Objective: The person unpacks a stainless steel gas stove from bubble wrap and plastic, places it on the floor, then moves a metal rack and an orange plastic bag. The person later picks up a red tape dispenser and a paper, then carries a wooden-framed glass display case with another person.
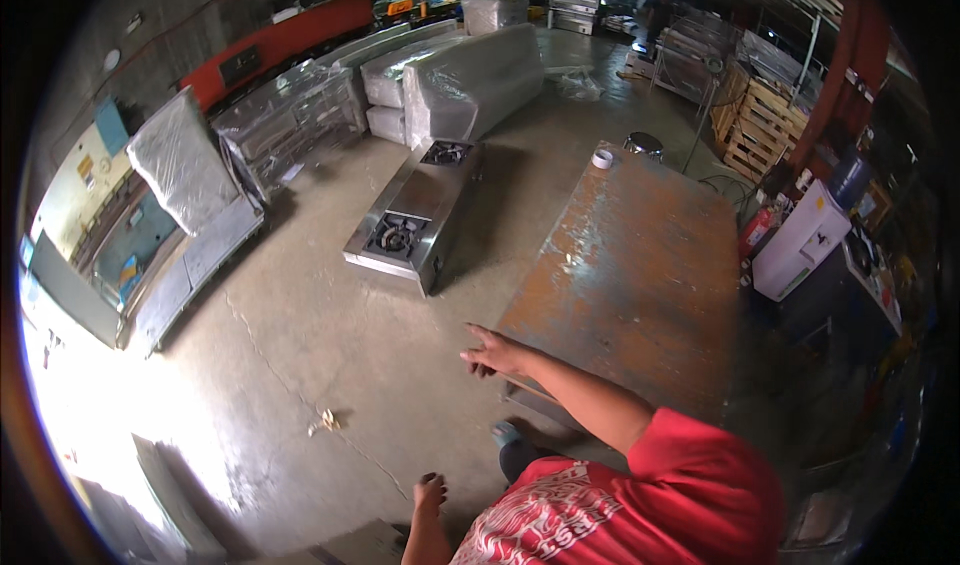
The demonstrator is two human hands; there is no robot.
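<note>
My right hand reaches out over the near left corner of a worn metal-topped table. Its index finger is stretched out and the other fingers bend loosely; nothing shows in it. My left hand hangs low at my side above the floor, its fingers curled in. What it holds, if anything, is hidden. Ahead on the floor stands a long, low stainless-steel stove with a burner at each end. A roll of tape lies on the table's far left corner.
Plastic-wrapped furniture stands beyond the stove. A wrapped panel leans at the left. A round stool, wooden pallets and a white water dispenser flank the table. A small crumpled scrap lies on the concrete floor.
</note>
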